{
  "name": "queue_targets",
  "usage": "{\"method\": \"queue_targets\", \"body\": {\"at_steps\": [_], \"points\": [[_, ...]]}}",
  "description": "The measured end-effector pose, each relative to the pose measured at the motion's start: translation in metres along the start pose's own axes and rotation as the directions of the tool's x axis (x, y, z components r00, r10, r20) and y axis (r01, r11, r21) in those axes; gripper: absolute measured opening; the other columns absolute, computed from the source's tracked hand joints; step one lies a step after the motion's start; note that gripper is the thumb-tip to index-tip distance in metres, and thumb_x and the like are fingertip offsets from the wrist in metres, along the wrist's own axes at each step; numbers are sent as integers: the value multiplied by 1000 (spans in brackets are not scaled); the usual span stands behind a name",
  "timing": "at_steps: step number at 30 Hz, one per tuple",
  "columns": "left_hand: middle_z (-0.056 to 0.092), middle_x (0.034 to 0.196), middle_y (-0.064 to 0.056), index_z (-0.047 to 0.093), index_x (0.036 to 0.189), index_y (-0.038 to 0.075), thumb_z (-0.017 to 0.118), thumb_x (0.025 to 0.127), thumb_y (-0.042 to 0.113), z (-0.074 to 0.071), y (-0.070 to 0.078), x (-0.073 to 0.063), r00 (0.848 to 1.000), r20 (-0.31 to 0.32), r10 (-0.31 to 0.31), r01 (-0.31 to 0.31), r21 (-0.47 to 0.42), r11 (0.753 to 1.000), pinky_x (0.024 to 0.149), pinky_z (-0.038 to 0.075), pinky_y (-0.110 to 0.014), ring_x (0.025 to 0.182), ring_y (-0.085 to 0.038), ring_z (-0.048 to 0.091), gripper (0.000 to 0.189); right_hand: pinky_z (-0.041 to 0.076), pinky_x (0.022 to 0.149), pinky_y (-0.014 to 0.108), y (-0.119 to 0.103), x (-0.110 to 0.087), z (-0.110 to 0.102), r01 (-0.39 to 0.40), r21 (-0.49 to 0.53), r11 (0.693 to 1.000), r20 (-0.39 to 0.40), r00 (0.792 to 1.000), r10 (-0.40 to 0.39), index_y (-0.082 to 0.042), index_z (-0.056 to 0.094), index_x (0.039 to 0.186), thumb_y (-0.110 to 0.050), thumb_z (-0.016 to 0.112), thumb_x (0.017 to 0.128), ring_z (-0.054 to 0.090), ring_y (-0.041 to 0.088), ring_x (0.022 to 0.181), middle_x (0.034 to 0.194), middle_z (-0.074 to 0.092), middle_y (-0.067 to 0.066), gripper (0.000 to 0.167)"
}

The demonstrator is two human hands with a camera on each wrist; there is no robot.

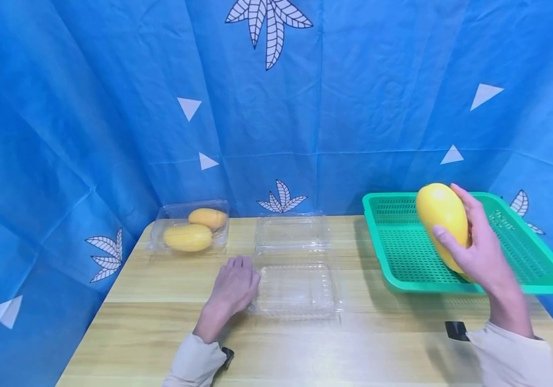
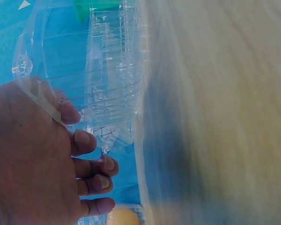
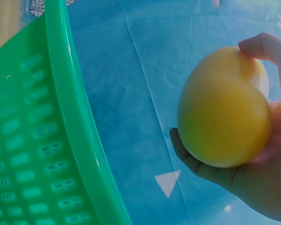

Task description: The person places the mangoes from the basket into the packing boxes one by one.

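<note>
- We see the right hand (image 1: 481,250) grasping the mango (image 1: 438,215) over the basket (image 1: 397,287), its long axis steep, top leaning left.
- The box (image 1: 297,293) lies leftward, nearer our left hand (image 1: 235,285), whose curled fingers meet its edge; whether pinching, we cannot tell.

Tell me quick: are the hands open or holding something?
Left hand: loosely curled at the clear container's edge; grip can't be told.
Right hand: closed, holding yellow fruit.
</note>
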State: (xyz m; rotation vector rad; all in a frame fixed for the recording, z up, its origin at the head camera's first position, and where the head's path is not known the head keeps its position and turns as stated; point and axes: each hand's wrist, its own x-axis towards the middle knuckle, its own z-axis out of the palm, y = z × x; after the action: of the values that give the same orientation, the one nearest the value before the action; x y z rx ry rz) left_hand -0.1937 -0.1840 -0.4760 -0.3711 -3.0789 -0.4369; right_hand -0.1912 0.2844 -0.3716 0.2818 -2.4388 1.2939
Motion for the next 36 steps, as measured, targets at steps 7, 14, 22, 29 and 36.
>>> {"method": "queue_targets", "body": {"at_steps": [7, 14, 22, 29, 36], "points": [[45, 89, -8, 47, 94, 6, 40, 106, 21, 0, 1, 1, 1000, 18, -10, 10, 6, 1000, 75, 40, -40, 84, -25, 42, 20, 47, 64, 28, -4, 1, 16, 74, 3, 997, 41, 996, -74, -26, 28, 162, -12, 59, 94, 47, 19, 101, 137, 44, 11, 76], [46, 90, -9, 47, 93, 6, 40, 105, 20, 0, 2, 2, 1000, 7, -9, 9, 10, 1000, 76, 41, -41, 85, -27, 44, 19, 49, 63, 31, -9, 2, 31, 136, 34, 990, 120, 983, -139, -25, 25, 163, -12, 56, 94, 48, 20, 98, 138, 46, 15, 77], [44, 87, -8, 45, 90, 7, 42, 105, 19, 4, -1, 3, 1000, 3, -4, 4, 4, 1000, 74, 40, -40, 82, -26, 43, 19, 47, 68, 37, -15, 0, 42, 155, 33, 987, 164, 974, -158, -29, 22, 163, -11, 59, 93, 48, 20, 101, 143, 45, 12, 81], [44, 86, -8, 45, 90, 8, 42, 104, 19, 2, 1, 3, 1000, 10, -3, 3, 3, 1000, 73, 39, -39, 81, -26, 42, 19, 48, 76, 38, -25, -2, 53, 106, 20, 994, 184, 977, -108, -32, 22, 163, -13, 69, 92, 54, 17, 105, 140, 55, 12, 87], [43, 85, -8, 45, 90, 7, 43, 104, 19, -1, 2, 2, 1000, 17, -10, 10, -2, 1000, 73, 39, -39, 80, -26, 41, 18, 48, 67, 42, -31, -1, 69, 105, 14, 994, 220, 970, -106, -31, 28, 161, -16, 73, 90, 55, 26, 97, 137, 57, 15, 86]]}}
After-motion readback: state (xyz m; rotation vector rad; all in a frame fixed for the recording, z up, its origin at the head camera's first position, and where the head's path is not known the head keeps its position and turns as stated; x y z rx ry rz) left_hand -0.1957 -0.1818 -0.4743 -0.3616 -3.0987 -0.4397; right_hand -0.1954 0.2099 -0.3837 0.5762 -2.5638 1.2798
